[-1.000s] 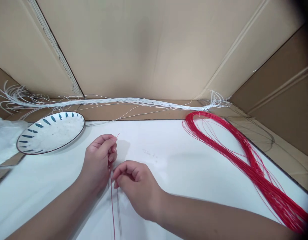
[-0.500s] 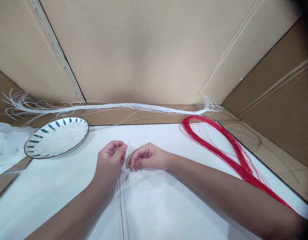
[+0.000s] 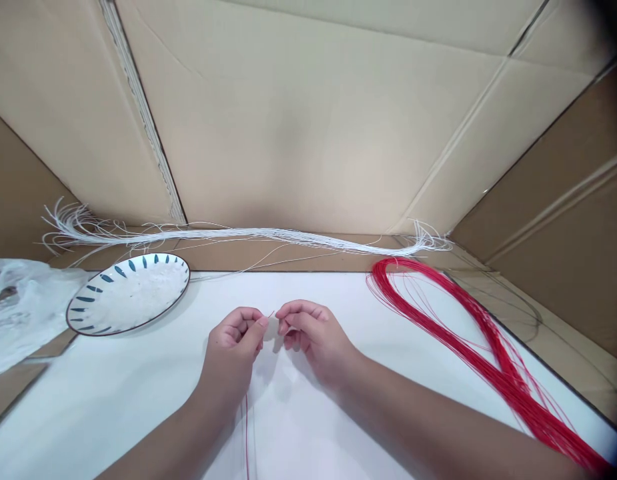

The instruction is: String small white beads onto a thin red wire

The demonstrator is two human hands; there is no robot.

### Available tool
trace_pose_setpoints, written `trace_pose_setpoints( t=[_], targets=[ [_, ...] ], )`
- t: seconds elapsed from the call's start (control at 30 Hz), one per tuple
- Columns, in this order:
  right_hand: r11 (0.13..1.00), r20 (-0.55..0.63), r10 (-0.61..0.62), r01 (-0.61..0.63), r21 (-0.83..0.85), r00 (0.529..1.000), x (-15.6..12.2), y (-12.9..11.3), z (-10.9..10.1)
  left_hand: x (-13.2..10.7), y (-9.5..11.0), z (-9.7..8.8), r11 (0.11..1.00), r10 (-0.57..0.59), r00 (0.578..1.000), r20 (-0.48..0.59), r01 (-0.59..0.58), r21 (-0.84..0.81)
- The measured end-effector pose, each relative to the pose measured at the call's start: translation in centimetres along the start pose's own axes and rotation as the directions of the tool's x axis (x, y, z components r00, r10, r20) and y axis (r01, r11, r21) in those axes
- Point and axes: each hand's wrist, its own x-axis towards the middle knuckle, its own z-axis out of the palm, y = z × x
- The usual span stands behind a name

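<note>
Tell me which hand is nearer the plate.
Left. The left hand, pinching a red thread, lies just right of the plate; the right hand sits farther right, beyond it.

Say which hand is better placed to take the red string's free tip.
Right, likely. The left hand pinches the red string just under its tip, so it's busy; the right hand has pinched fingers right beside that tip.
</note>
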Motion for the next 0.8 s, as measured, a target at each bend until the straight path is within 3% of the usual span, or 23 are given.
trace_pose_setpoints(
  t=[0.07,0.13,0.37,0.53,0.7,0.8],
  targets=[
    [0.99,-0.137,0.048,-0.029,0.14,0.989,-1.1,0.3,0.9,-0.5,0.1,0.1,1.0,-0.011,1.0,0.009,0.011,0.012],
    [0.973,-0.164,0.07,-0.031,0.231,0.984,-1.7,0.4,1.3,-1.1,0.2,0.2,1.0,-0.024,1.0,0.02,0.024,0.018],
    [0.939,-0.037,0.092,-0.074,0.336,0.995,-0.8,0.3,0.0,-1.8,-0.5,-0.1,0.998,-0.021,0.998,0.056,0.017,0.062],
    [0.92,0.037,0.13,-0.135,0.368,0.991,-0.6,0.4,-0.5,-1.5,-0.6,0.0,0.997,-0.081,0.996,0.028,0.081,0.005],
    [0.914,0.055,0.151,-0.16,0.374,0.987,-0.7,0.4,-0.7,-1.3,-0.6,0.1,0.983,-0.182,0.983,0.008,0.183,-0.005],
    [0.913,0.053,0.159,-0.168,0.372,0.986,-0.7,0.4,-0.8,-1.4,-0.7,-0.1,0.982,-0.187,0.982,-0.008,0.187,-0.006]
  ],
)
